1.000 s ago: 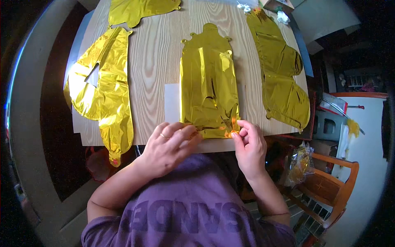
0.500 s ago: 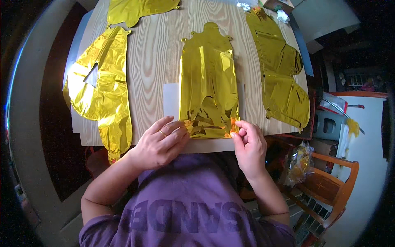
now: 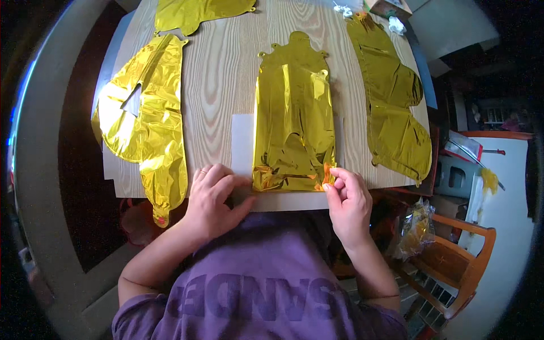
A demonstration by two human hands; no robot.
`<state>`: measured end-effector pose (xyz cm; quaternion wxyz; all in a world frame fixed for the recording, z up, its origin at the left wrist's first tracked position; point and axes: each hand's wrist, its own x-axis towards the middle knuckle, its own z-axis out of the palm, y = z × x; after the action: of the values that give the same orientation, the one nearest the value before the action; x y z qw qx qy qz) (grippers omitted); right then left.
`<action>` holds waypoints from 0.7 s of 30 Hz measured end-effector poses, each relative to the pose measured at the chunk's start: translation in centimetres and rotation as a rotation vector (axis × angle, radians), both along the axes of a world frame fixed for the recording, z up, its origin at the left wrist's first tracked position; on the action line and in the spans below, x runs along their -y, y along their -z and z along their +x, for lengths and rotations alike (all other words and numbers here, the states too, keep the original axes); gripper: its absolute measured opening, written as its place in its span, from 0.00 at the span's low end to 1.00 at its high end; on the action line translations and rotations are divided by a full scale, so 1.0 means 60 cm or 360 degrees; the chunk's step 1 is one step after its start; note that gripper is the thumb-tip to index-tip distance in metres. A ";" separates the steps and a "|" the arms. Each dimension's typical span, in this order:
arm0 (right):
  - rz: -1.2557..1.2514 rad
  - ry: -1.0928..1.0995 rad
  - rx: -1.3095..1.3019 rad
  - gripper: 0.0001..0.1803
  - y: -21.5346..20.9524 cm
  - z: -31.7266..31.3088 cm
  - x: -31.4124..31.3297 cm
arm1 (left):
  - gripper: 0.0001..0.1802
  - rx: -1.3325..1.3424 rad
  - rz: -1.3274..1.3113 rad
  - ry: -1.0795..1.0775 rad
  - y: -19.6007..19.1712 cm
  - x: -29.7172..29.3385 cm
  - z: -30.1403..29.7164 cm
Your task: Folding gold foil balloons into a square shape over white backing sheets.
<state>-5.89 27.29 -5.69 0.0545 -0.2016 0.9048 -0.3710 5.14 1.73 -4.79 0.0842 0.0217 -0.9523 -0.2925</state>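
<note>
Gold foil balloon (image 3: 294, 113): right hand (image 3: 349, 203) pinches its five-o'clock corner, apparently steadying it; left hand (image 3: 213, 198), seven o'clock, grip wide.

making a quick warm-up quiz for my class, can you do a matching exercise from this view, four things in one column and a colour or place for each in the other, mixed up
Things
1. middle gold foil
2. right hand
3. shirt
4. wooden chair

Colour or place
a. purple
b. off the table, to its right
c. at the near right corner of the foil
d. lying partly over a pale sheet

Right pairs
1-d, 2-c, 3-a, 4-b
</note>
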 end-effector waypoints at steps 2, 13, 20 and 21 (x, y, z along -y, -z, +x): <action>-0.0001 -0.0004 0.0004 0.18 -0.001 0.000 0.000 | 0.17 0.0203 0.0142 -0.0098 -0.002 -0.006 0.005; -0.0007 -0.0025 -0.0005 0.18 0.000 -0.001 0.001 | 0.20 0.1304 0.1864 -0.0515 -0.045 0.019 -0.027; -0.0007 -0.0057 -0.0037 0.19 0.002 -0.002 -0.002 | 0.19 0.1446 0.1880 -0.0548 -0.048 0.014 -0.038; -0.0012 -0.0060 -0.0034 0.19 0.003 -0.002 -0.002 | 0.19 0.1500 0.1915 -0.0567 -0.048 0.014 -0.037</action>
<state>-6.03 27.43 -5.84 0.0511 -0.2227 0.9001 -0.3711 2.91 0.92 -1.94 -0.3095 0.3378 -0.5477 -0.7001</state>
